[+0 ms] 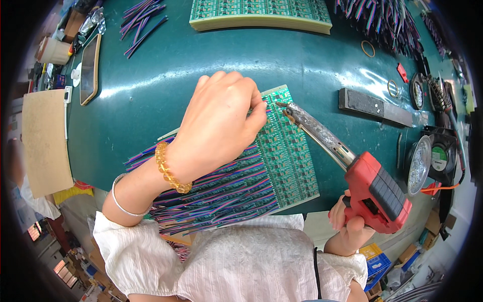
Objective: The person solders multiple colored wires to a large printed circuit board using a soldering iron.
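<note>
A green circuit board panel (297, 156) lies at a slant on the table before me, and rows of striped multicoloured wires (226, 196) run from it toward the left. My left hand (221, 118) is above the panel with thumb and fingers pinched at its far left corner. A bit of coloured wire shows at the fingertips; most of it is hidden. Wrapped round the handle of a red soldering gun (375, 194), my right hand (347, 226) is at the lower right. The gun's dark tip (282, 104) is at the panel's far end, close beside the left fingertips.
A stack of green circuit panels (261, 24) sits at the back. Loose wires (141, 22) lie back left, a large wire bundle (385, 22) back right. A phone (90, 70) is at left. Right are a dark block (375, 106), a metal bowl (418, 163) and a small fan (443, 156).
</note>
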Demonstrator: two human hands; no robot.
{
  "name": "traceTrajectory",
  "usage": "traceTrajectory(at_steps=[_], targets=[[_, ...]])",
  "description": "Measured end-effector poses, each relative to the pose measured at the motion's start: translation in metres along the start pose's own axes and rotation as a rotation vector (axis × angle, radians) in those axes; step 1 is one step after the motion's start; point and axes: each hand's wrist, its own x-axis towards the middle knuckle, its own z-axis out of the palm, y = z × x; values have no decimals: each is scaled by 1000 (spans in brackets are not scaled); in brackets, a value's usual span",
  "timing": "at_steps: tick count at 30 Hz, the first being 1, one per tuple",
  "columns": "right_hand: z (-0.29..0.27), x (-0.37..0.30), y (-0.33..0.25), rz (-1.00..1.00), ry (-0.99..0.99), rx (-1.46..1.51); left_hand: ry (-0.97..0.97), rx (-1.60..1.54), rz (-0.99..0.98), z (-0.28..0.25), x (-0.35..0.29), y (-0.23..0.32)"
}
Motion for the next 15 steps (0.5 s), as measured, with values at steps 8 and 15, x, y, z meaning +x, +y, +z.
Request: traceTrajectory(at_steps=[8,15], targets=[[-2,3,2,7,-19,-19,-32,33,-21,-2,2,2],[-6,-1,4,-3,-30,-24,-26,35,-16,-1,2,1]])
